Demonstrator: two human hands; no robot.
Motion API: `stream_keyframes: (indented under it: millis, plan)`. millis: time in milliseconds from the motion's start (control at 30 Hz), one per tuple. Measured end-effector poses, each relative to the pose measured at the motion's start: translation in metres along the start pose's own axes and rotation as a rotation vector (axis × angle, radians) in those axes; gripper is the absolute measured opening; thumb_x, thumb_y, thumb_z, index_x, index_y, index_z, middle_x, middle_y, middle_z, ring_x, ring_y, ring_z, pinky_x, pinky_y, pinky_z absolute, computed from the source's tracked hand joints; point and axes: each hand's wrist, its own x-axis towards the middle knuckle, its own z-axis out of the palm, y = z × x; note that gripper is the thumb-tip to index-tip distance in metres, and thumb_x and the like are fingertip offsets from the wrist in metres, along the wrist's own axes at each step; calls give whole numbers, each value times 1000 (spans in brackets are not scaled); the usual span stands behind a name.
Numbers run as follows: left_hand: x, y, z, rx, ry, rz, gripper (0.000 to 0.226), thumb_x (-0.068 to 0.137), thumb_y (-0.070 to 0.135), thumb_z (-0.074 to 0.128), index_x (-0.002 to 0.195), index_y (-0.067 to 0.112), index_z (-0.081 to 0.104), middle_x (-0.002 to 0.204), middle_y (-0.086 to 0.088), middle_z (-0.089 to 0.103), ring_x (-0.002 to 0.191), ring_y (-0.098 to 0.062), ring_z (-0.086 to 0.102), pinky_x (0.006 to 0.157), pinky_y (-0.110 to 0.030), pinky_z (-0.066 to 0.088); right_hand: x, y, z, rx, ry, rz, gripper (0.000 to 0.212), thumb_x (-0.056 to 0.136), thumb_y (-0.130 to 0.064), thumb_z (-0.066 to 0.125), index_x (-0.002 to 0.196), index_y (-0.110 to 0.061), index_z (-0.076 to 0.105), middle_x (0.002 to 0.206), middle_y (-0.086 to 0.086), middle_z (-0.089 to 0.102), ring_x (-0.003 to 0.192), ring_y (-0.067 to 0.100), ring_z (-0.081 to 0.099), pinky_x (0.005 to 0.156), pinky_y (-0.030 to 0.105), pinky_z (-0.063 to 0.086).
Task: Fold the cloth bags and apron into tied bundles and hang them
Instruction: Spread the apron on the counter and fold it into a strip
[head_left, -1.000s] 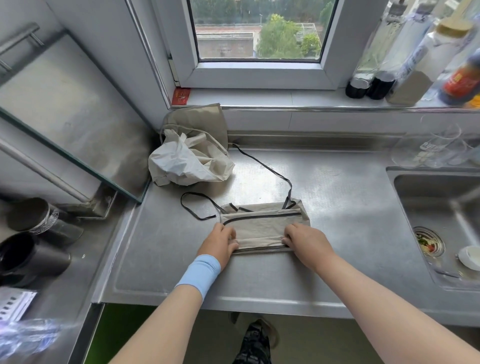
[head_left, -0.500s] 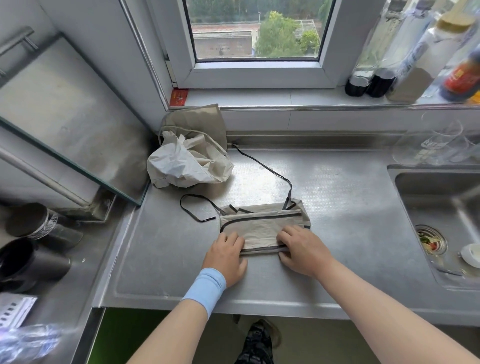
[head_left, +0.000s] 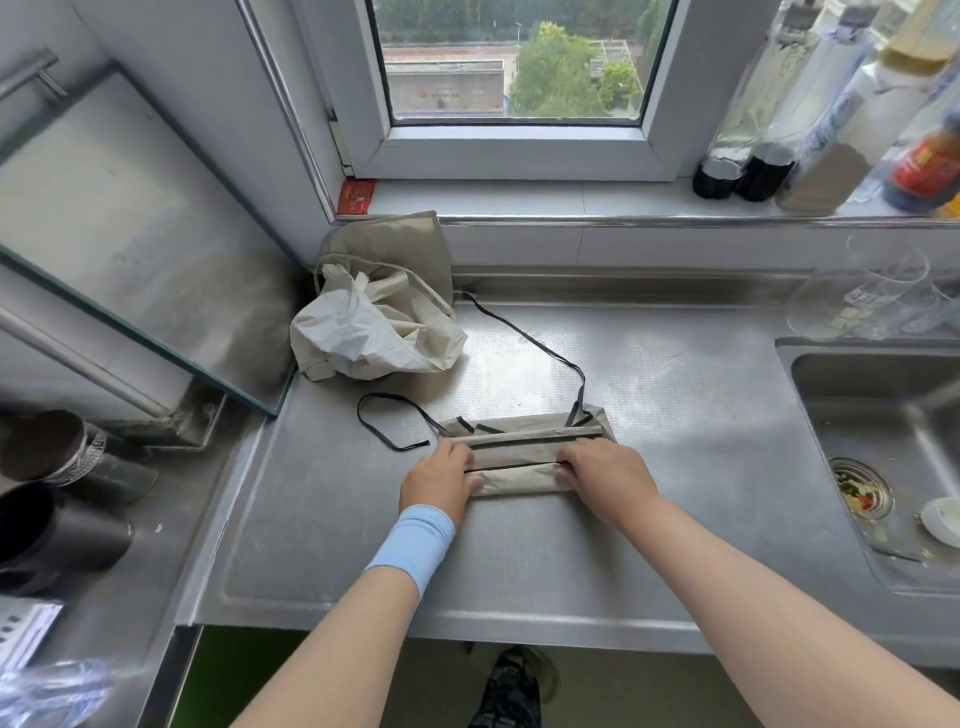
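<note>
A beige apron (head_left: 519, 462) with black trim lies folded into a narrow strip on the steel counter (head_left: 675, 405). Its black straps (head_left: 540, 348) trail away to the back and left. My left hand (head_left: 439, 480) grips the strip's left end, and my right hand (head_left: 605, 475) grips its right end, rolling the near edge over. Crumpled beige cloth bags (head_left: 374, 322) are heaped in the back left corner under the window sill.
A sink (head_left: 883, 447) with a drain strainer lies at the right. Glassware (head_left: 862, 296) stands behind it. Bottles (head_left: 852, 135) line the window sill. A glass panel (head_left: 130, 249) and dark cups (head_left: 47, 488) are at the left.
Both hands have rolled the apron's near edge away from me, so the strip is narrower and thicker. The straps and bags have not moved.
</note>
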Motion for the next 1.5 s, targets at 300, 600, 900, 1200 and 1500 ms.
stream_keyframes:
  millis: [300, 600, 900, 1200, 1500]
  plan:
    - [-4, 25, 16, 268, 105, 252, 32, 49, 7, 81, 66, 21, 57, 70, 0, 53, 64, -21, 54, 54, -29, 44, 5, -16, 2, -56, 121, -141, 22, 64, 1, 66, 70, -18, 57, 72, 2, 53, 67, 28, 57, 49, 33, 38]
    - [-13, 4, 18, 117, 62, 281, 26, 86, 30, 61, 109, 20, 53, 115, 4, 51, 105, -23, 47, 89, -35, 44, -8, 3, 2, -50, 54, -185, 17, 77, -31, 73, 83, -19, 63, 87, -2, 62, 78, 23, 62, 60, 31, 46]
    - [15, -5, -3, -38, -33, 175, 21, 99, 31, 47, 110, 26, 63, 113, 7, 61, 107, -21, 53, 87, -32, 43, 6, -1, 10, 61, 190, -8, 13, 92, -19, 60, 87, -12, 70, 96, 7, 56, 98, 31, 51, 82, 42, 48]
    - [40, 23, -17, 122, 6, 62, 27, 89, 6, 49, 112, 21, 53, 114, -3, 50, 110, -26, 44, 88, -35, 41, 40, -9, -19, 58, -8, 135, 17, 91, -18, 58, 106, -26, 59, 110, 2, 51, 101, 27, 51, 76, 33, 37]
    - [19, 9, 4, 141, 91, 239, 23, 81, 25, 61, 103, 16, 60, 107, -1, 57, 95, -25, 52, 82, -34, 47, 26, -1, -5, -43, 30, -120, 14, 75, -27, 65, 85, -16, 68, 92, 5, 56, 85, 28, 55, 79, 40, 46]
